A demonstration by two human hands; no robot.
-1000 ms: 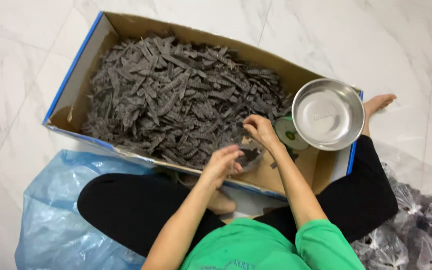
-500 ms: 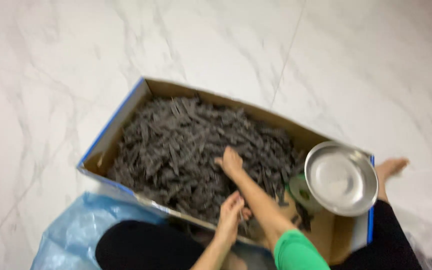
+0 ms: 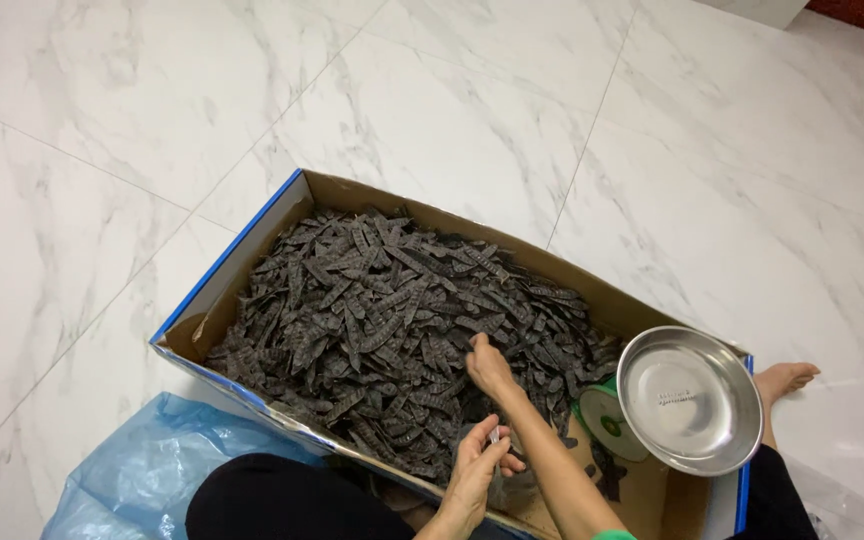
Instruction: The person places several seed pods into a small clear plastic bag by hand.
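A cardboard box [image 3: 214,290] with blue outer edges lies on the floor, filled with a heap of dark dried pods [image 3: 372,310]. My right hand [image 3: 489,366] reaches into the heap near its right side, fingers bent down among the pods. My left hand [image 3: 481,464] is at the box's near edge, closed around a small clear bag with dark pods in it. A shiny round metal bowl [image 3: 690,398] sits empty on the box's right end, over a small scale with a green and white dial [image 3: 602,422].
White marble floor tiles [image 3: 102,150] surround the box. A crumpled blue plastic bag [image 3: 122,480] lies at the lower left beside my black-clad knee [image 3: 272,500]. My bare foot [image 3: 787,378] shows to the right of the bowl.
The camera tilted up, so the box sits lower in view. My right hand moved from near the left hand out onto the pod heap. My left hand stays at the box's near edge.
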